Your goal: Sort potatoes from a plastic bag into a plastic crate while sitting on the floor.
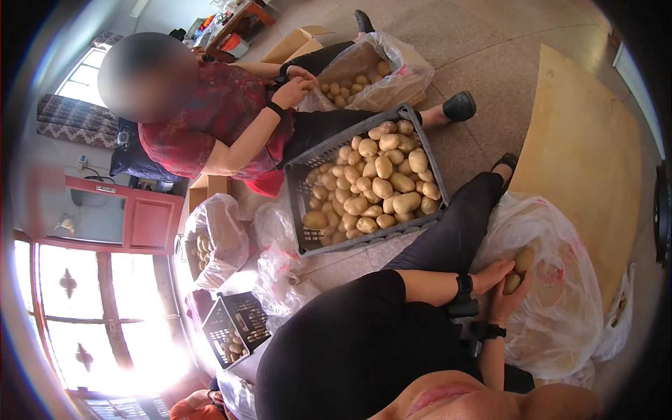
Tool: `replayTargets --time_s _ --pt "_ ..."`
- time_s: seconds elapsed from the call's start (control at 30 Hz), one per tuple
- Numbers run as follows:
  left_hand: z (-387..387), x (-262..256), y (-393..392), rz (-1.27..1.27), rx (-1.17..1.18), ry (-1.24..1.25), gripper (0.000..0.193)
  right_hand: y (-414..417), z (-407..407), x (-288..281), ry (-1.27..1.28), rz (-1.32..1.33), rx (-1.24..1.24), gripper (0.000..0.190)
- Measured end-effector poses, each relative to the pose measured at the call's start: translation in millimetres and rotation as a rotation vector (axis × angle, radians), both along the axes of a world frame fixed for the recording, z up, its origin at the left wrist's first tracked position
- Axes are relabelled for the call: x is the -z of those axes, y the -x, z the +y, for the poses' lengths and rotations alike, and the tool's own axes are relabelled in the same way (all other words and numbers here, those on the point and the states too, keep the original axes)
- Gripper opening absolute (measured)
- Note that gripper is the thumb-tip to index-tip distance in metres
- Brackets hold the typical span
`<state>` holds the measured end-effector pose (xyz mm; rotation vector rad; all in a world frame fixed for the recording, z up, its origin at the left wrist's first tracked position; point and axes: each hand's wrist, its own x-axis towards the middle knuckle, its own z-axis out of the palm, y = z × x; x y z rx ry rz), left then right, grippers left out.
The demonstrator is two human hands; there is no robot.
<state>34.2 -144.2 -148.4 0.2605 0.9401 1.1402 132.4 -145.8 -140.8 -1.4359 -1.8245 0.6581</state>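
Over a clear plastic bag [556, 325] beside my bent leg, my two hands are close together. My left hand [491, 278] has its fingers at the lower edge of a larger potato [524, 259]. Just below, my right hand [508, 302] is wrapped around a smaller potato [512, 284]. Its fingers partly hide that potato. Dark bands circle both wrists. Across my leg stands a grey plastic crate [362, 243] heaped with loose potatoes [383, 167].
A co-worker in a red patterned top [215, 121] sits opposite, hands over a bag-lined box [415, 86] of potatoes. A board [583, 173] lies beyond my bag. Another bag-lined box [223, 231], a black crate [244, 315] with potatoes and another person's arm [194, 401] are at left.
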Motion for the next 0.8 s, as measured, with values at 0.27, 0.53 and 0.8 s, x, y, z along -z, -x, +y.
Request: replayTargets --time_s 0.27,0.53,0.8 --pt "-5 -11 7 0.151 0.13 -0.031 0.035 -1 -8 5 -0.062 -0.001 0.031 0.055" --pt "-20 -20 13 -0.181 0.429 0.001 0.05 -15 -16 -8 0.181 0.217 0.263 0.043" --pt "-29 -27 11 -0.111 0.453 -0.024 0.045 0 -58 -45 0.048 0.363 -0.087 0.035"
